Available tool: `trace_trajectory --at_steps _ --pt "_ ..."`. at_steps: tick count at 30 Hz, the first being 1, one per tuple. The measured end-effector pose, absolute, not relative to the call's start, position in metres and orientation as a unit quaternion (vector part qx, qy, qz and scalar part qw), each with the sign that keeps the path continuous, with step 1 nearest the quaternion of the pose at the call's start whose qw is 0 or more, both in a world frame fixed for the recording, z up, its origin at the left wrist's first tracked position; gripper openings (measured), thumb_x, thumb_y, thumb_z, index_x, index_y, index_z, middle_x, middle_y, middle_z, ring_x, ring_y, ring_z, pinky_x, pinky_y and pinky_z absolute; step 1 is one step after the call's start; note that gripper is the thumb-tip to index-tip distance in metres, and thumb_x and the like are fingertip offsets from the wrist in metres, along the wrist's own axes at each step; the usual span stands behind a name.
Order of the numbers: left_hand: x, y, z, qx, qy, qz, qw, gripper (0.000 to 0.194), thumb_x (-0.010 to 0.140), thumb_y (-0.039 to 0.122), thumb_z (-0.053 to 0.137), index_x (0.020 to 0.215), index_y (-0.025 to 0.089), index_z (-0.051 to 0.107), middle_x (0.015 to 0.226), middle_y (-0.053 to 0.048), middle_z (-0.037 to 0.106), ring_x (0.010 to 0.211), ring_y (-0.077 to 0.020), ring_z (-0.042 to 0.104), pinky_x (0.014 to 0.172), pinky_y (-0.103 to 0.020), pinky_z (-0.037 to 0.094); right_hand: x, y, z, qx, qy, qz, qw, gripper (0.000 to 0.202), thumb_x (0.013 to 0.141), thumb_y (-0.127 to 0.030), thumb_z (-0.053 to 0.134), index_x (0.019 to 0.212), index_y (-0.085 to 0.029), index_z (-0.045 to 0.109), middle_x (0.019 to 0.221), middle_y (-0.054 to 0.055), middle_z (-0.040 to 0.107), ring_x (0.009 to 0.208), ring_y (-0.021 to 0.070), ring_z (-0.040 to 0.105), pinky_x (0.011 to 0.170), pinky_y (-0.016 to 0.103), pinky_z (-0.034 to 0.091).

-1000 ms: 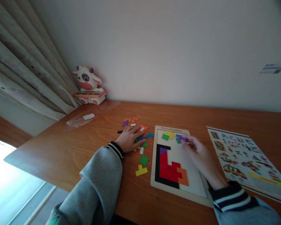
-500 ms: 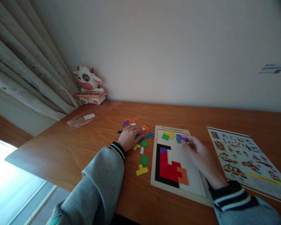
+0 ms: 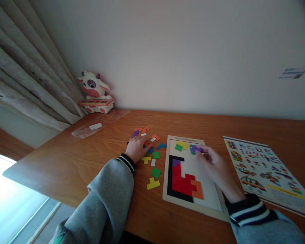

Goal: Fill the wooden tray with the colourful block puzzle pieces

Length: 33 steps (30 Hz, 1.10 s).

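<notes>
My left hand (image 3: 138,148) rests with fingers spread over loose puzzle pieces, among them a blue piece (image 3: 161,146), an orange piece (image 3: 156,137) and a yellow piece (image 3: 146,159). Over the upper right of the wooden puzzle board (image 3: 167,145), my right hand (image 3: 210,158) pinches a purple piece (image 3: 196,148). Blue and green bits show beside that piece. A yellow piece (image 3: 183,144) and a green square (image 3: 178,147) lie near the board's top. Black (image 3: 170,179), red (image 3: 181,181) and orange (image 3: 197,189) pieces fit together at its lower left.
Right of the board lies a printed pattern sheet (image 3: 265,166). A toy cow (image 3: 95,91) with a keyboard sits at the back left, beside a clear plastic bag (image 3: 83,131). Green, white and yellow pieces lie left of the board. A curtain (image 3: 27,67) hangs at the left.
My left hand has shifted slightly left, and the yellow piece near it has turned and moved left. My right hand stays at the top of the board with the purple piece.
</notes>
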<state>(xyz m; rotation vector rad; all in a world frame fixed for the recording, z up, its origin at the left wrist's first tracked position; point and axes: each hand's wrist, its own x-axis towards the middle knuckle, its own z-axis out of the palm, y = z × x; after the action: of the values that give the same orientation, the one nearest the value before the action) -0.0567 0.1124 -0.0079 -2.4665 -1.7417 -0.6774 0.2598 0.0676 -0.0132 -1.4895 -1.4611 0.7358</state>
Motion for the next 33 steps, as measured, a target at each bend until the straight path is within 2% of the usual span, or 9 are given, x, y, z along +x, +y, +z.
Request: trace_trajectory --at_steps 5,9,14,17,22,25,30,33 --pt "-0.058 0.113 -0.007 -0.791 -0.567 -0.228 0.003 0.031 0.085 0.044 0.066 0.108 0.023 0.067 0.107 -0.006 0.071 0.103 -0.0271 0.064 0.093 -0.040 0.050 0.259 0.068 -0.014 -0.602 -0.586 0.307 0.448 0.043 0.081 -0.052 0.059 0.108 -0.020 0.063 0.100 0.010 0.072 0.084 0.0260 0.067 0.073 0.039 0.052" --pt "-0.055 0.112 -0.005 -0.792 -0.541 -0.283 -0.024 0.032 0.083 0.034 0.070 0.112 0.021 0.065 0.112 -0.007 0.066 0.104 -0.0243 0.063 0.093 -0.037 0.051 0.259 0.068 -0.014 -0.594 -0.588 0.308 0.455 0.041 0.081 -0.051 0.059 0.107 -0.020 0.063 0.103 0.010 0.072 0.086 0.0255 0.067 0.075 0.039 0.053" --pt "-0.049 0.109 -0.004 -0.799 -0.490 -0.340 -0.073 0.023 0.085 0.027 0.067 0.107 0.019 0.067 0.099 -0.006 0.067 0.078 -0.0162 0.065 0.075 -0.029 0.055 0.259 0.068 -0.015 -0.596 -0.587 0.293 0.463 0.038 0.082 -0.049 0.058 0.106 -0.020 0.063 0.101 0.010 0.073 0.087 0.0256 0.067 0.073 0.038 0.054" --pt "-0.043 0.106 -0.002 -0.809 -0.445 -0.372 -0.091 0.016 0.089 0.033 0.065 0.095 0.020 0.070 0.093 -0.005 0.071 0.084 -0.0169 0.066 0.080 -0.029 0.055 0.258 0.067 -0.015 -0.598 -0.584 0.292 0.464 0.038 0.083 -0.050 0.059 0.107 -0.021 0.063 0.100 0.010 0.072 0.087 0.0254 0.067 0.073 0.038 0.054" --pt "-0.024 0.091 0.006 -0.809 -0.397 -0.410 -0.137 0.027 0.092 0.044 0.060 0.091 0.021 0.075 0.090 -0.005 0.073 0.081 -0.0165 0.067 0.079 -0.029 0.055 0.255 0.065 -0.013 -0.568 -0.578 0.315 0.494 0.043 0.081 -0.052 0.066 0.110 -0.020 0.061 0.106 0.011 0.071 0.093 0.0260 0.067 0.079 0.040 0.053" --pt "-0.008 0.077 0.010 -0.819 -0.362 -0.404 -0.189 0.028 0.093 0.044 0.059 0.094 0.021 0.076 0.097 -0.006 0.073 0.090 -0.0170 0.067 0.086 -0.030 0.054 0.251 0.062 -0.011 -0.542 -0.595 0.341 0.485 0.038 0.082 -0.050 0.067 0.105 -0.021 0.064 0.102 0.009 0.072 0.094 0.0255 0.067 0.084 0.041 0.053" --pt "0.016 0.059 0.014 -0.829 -0.322 -0.386 -0.245 0.027 0.091 0.043 0.062 0.091 0.022 0.078 0.123 -0.008 0.067 0.111 -0.0215 0.063 0.100 -0.035 0.049 0.242 0.053 -0.003 -0.454 -0.658 0.402 0.446 0.026 0.087 -0.043 0.064 0.104 -0.024 0.069 0.109 0.007 0.072 0.098 0.0239 0.068 0.091 0.041 0.053" --pt "0.025 0.053 0.011 -0.819 -0.307 -0.386 -0.293 0.029 0.092 0.042 0.060 0.091 0.020 0.078 0.117 -0.009 0.069 0.106 -0.0209 0.066 0.096 -0.033 0.051 0.239 0.050 0.002 -0.405 -0.710 0.384 0.428 0.020 0.090 -0.039 0.062 0.102 -0.027 0.073 0.109 0.005 0.072 0.104 0.0232 0.066 0.096 0.041 0.051"
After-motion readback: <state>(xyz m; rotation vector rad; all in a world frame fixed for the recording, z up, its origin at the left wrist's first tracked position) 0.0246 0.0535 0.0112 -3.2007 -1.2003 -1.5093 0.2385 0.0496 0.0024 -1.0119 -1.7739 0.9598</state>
